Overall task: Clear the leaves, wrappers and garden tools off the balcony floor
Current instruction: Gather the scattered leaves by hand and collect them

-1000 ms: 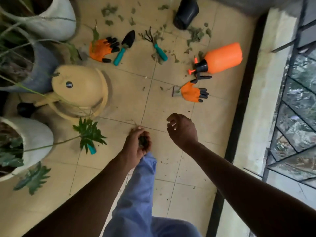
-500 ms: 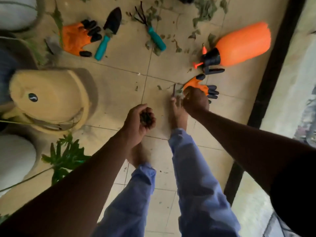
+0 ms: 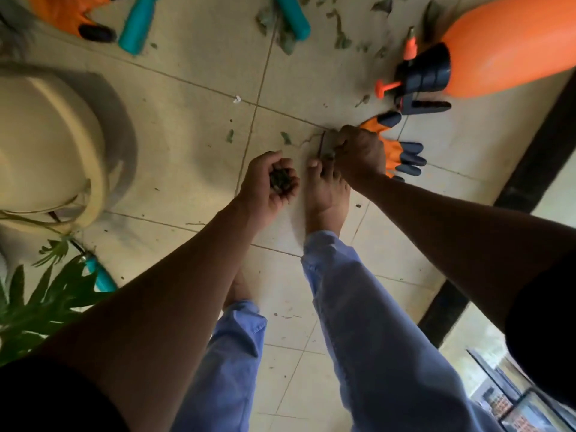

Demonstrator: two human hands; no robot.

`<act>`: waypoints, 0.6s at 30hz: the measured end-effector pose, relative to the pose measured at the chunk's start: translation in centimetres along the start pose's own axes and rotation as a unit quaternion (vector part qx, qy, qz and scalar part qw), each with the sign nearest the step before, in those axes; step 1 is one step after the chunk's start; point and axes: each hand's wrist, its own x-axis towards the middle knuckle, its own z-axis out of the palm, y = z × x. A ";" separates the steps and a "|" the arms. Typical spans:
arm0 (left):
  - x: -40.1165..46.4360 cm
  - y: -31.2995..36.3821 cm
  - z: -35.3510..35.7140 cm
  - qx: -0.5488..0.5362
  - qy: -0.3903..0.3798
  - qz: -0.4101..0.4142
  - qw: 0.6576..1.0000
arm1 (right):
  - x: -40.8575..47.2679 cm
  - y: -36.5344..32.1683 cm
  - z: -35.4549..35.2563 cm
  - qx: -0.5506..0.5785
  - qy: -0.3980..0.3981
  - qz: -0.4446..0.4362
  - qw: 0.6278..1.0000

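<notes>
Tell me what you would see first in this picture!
First the big orange plastic spray bottle lying at the top right. Just below it the right hand pinches up leaf scraps beside an orange and black garden glove. In the middle, the left hand cups a clump of dark leaves.

floor (image 3: pixel 193 126): beige tiles, grout lines seen
top right: orange sprayer (image 3: pixel 486 54) lying sideways, orange glove (image 3: pixel 397 151) below
top: teal handles (image 3: pixel 137 23), leaf scraps (image 3: pixel 341 42) scattered
left: yellow pot (image 3: pixel 46 145)
</notes>
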 end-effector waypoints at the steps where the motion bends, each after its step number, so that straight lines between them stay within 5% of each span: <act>1: -0.1 0.3 0.1 0.002 -0.002 0.003 1.000 | 0.1 -0.5 -0.5 0.009 0.003 0.007 1.000; 6: -0.1 1.9 0.5 0.021 -0.002 0.025 0.999 | -1.4 -4.8 -2.8 0.129 0.006 -0.042 0.991; 12: 0.2 2.8 0.5 0.038 0.027 0.033 0.998 | -4.7 -8.8 -2.6 0.094 -0.059 -0.203 0.973; 15: 0.8 3.2 -0.4 0.033 0.034 0.034 0.998 | -2.9 -8.9 -2.4 0.125 0.036 -0.186 0.974; 18: 1.3 3.3 -1.9 0.034 0.044 0.033 0.998 | -0.2 -8.0 -1.0 0.053 0.006 -0.131 0.990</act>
